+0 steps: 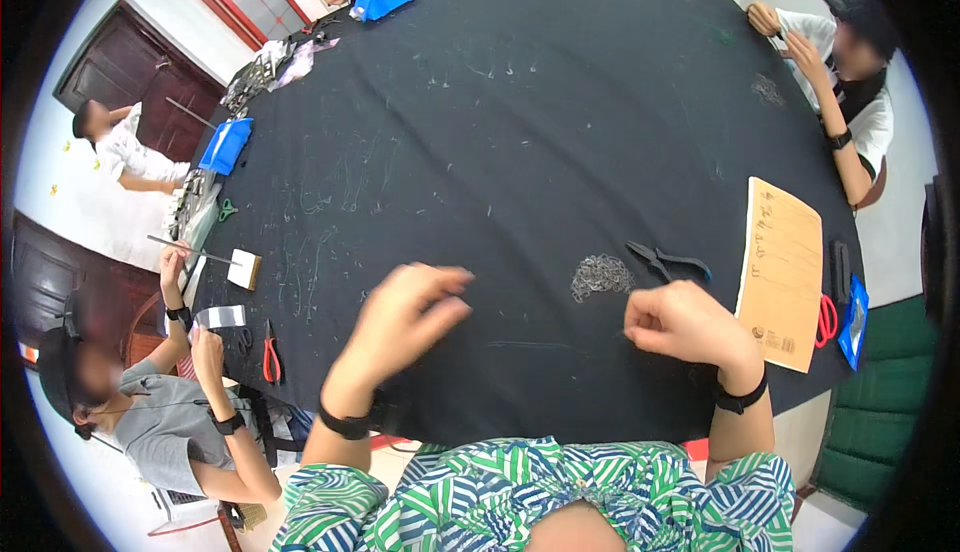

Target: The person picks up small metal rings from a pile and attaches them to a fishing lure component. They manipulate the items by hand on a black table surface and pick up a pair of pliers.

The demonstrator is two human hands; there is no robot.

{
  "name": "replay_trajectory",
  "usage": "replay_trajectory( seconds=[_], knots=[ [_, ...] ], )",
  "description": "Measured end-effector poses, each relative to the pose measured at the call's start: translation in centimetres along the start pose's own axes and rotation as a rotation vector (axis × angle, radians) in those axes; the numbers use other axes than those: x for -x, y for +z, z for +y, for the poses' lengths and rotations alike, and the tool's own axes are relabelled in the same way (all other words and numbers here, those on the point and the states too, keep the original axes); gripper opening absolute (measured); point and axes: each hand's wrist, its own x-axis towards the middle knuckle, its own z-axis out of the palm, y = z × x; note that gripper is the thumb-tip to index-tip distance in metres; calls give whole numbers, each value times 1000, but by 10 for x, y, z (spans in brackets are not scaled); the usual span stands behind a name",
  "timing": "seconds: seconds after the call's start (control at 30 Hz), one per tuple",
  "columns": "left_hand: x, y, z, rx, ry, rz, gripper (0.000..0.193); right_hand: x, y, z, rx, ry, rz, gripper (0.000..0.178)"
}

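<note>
Past the patterned shirt [470, 497], left hand [403, 314] gapes, right hand [690, 324] curls, grip unclear, by slanting pliers [652, 256], tips aimed far left.

Matt black cloth, softly wrinkled and marked with faint pale lines, covers the broad counter [420, 172]. On it, a small tangled heap of thin grey metal links [602, 278] looks rough, with a faint shine. The dark-grey pointed metal pliers [655, 256] have black and blue handles that look like smooth plastic. A flat, light-brown rectangular paper envelope [782, 272] is matt. The red looped scissor handles [832, 320] look like smooth plastic; the slim blue packet [854, 324] beside them is glossy, like plastic film. An oblong blue box [226, 147] at the left looks like hard plastic. The dark reddish-brown door [130, 67] looks like polished wood
</note>
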Motion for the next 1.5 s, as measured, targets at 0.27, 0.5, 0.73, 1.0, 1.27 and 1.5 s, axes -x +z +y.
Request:
replay_trajectory(
  seconds=[0.27,0.5,0.73,1.0,1.27,1.5],
  knots=[
    [1,30,3,9,21,-153,10,-7,-8,-12,-182,-118,286,13],
    [29,-27,-13,-433,-141,196,9,-12,-3,-2,-190,-133,318,14],
    [-35,27,58,206,204,-63,24,-12,4,-2,-160,-134,295,14],
    [-51,87,49,1004,-200,-408,21,-12,4,-5,-153,-113,273,11],
    [-45,99,51,850,-223,-225,8,-18,12,1,-134,-176,245,11],
    [-41,104,50,827,-239,-244,8,-15,14,0,-151,-81,197,14]
  ],
)
